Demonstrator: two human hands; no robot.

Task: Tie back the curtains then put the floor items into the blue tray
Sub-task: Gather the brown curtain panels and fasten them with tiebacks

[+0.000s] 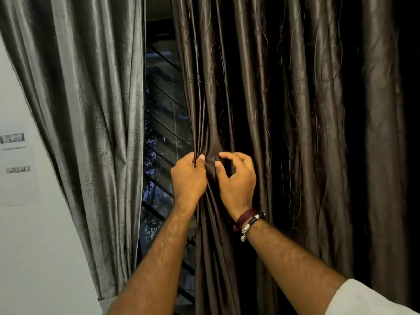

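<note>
Nearest, at 5 o'clock: white sleeve (363, 298); on the right wrist, bracelets (248, 221). At centre: left hand (188, 178) clenched on the gathered inner edge of the brown curtain (295, 110). Just beside it at 3 o'clock: right hand (237, 180), narrow, thumb and forefinger pinching the same bunch. At 10 o'clock: grey curtain (91, 98), hanging apart. Between both, behind: barred window (163, 123).

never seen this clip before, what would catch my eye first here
Two hands meet mid-frame: the left hand grips the edge of the dark brown curtain, and the right hand, bracelets at its wrist, pinches the bunched folds beside it. Left of them hangs a silver-grey curtain, with a barred window in the gap between.
</note>
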